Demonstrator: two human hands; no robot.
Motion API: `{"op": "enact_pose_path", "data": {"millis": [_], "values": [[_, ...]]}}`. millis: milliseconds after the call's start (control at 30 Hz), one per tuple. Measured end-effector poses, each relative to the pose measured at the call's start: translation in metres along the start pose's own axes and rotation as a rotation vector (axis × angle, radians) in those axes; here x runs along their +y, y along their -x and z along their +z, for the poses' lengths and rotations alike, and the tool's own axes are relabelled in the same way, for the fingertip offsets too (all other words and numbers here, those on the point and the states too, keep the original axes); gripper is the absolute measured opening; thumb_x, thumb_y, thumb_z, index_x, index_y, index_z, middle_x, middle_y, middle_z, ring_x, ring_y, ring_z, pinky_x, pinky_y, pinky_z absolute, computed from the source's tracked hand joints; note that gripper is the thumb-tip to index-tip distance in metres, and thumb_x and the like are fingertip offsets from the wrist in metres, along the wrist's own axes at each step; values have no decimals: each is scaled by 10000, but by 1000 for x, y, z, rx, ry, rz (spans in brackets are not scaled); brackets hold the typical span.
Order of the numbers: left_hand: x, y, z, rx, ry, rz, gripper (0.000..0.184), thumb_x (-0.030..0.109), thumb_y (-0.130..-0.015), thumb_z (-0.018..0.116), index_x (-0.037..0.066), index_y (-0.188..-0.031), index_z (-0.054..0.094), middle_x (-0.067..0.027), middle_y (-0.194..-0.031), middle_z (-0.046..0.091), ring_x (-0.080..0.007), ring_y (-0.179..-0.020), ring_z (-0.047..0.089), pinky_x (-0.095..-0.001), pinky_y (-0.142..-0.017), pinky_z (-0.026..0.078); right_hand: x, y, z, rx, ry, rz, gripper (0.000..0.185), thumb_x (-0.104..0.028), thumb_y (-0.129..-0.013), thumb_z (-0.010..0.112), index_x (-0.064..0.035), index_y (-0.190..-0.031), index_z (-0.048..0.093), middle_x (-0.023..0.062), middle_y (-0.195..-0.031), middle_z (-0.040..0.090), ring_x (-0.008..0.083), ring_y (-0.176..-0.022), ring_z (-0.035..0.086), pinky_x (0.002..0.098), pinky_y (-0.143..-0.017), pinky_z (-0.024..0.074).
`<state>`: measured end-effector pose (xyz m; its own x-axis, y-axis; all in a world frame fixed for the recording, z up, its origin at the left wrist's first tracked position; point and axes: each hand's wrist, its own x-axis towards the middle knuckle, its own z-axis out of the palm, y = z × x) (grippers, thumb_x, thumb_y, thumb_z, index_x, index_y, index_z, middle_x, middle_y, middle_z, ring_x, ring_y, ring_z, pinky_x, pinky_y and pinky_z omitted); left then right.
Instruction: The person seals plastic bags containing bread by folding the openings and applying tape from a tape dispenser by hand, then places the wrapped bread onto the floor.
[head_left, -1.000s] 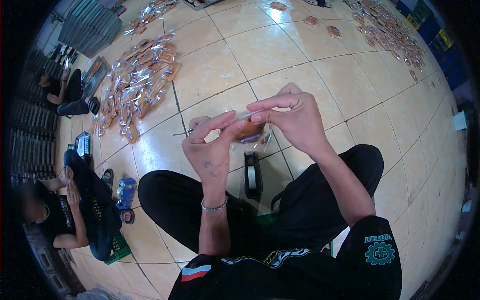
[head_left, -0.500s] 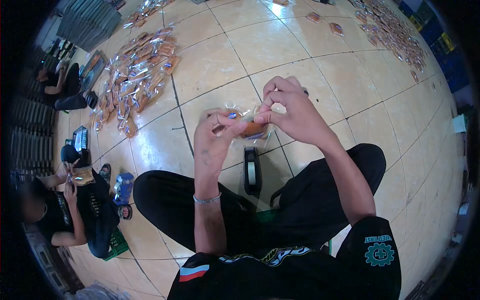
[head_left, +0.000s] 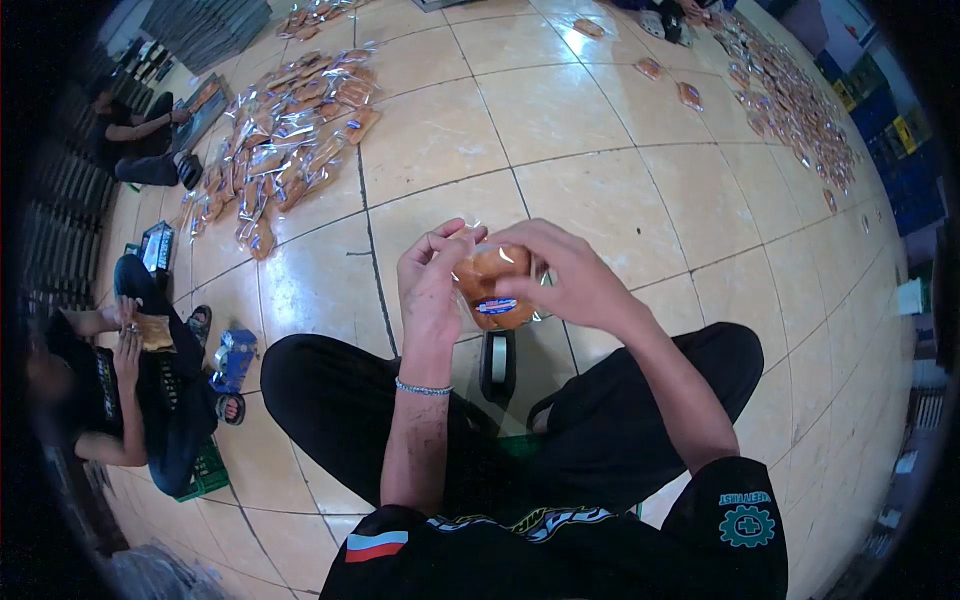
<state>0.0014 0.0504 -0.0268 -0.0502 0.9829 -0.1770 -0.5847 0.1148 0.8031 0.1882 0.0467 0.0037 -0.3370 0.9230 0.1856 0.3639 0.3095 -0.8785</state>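
Note:
Between my hands is a bagged bread bun point(head_left: 500, 268), golden brown in clear plastic, with a blue and white label toward me. My left hand point(head_left: 432, 278) grips the bag's left side, fingers curled at its top corner. Curved around the right side is my right hand point(head_left: 570, 278), its thumb pressed near the label and its fingers behind the bun. Just below the bun, a black tape dispenser point(head_left: 498, 368) with a pale roll stands on the tiles between my crossed legs.
A heap of bagged breads point(head_left: 290, 140) lies at the upper left, and a larger bread pile point(head_left: 790, 100) at the upper right. One co-worker point(head_left: 130, 390) sits at left, holding a bagged bread; another person point(head_left: 140, 135) sits farther back. Blue crates point(head_left: 905, 150) line the right.
My fingers have left their pinch on the gathered plastic and now hold the bun by its sides. The bun is turned, showing its label. The co-worker at left has lowered their bag.

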Motion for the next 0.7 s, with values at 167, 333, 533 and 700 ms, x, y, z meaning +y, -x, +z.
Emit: {"op": "enact_pose_path", "data": {"millis": [167, 333, 533, 700], "values": [[16, 5, -3, -136, -84, -14, 152, 51, -870, 700, 11, -1014, 673, -101, -1138, 642, -179, -1060, 645, -317, -949, 489, -8, 0, -11, -64, 122, -25, 400, -103, -774, 805, -79, -1150, 670, 80, -1055, 656, 196, -929, 645, 300, -741, 544], [23, 17, 0, -434, -355, 83, 324, 59, -818, 784, 16, -1115, 660, -56, -1050, 679, -110, -1061, 619, -312, -894, 516, -5, -1, -18, 17, 101, -142, 394, -76, -766, 800, -75, -1140, 673, 78, -1036, 654, 180, -886, 646, 286, -723, 528], [30, 14, -11, -210, -915, 688, 351, -17, -765, 790, 32, -1092, 672, -71, -1038, 694, -129, -996, 652, -304, -855, 537, 78, -2, 14, 126, -286, 152, 394, -60, -807, 764, -114, -1175, 636, 45, -1023, 684, 151, -874, 664, 295, -749, 534], [29, 0, -25, -93, -525, 517, 553, -50, -764, 783, 31, -1262, 558, -69, -1099, 674, -171, -1028, 655, -315, -892, 532, 221, 45, 79, -393, 147, 674, 445, -461, -805, 779, -95, -1058, 757, 20, -931, 717, 129, -857, 645, 312, -776, 516]]}}
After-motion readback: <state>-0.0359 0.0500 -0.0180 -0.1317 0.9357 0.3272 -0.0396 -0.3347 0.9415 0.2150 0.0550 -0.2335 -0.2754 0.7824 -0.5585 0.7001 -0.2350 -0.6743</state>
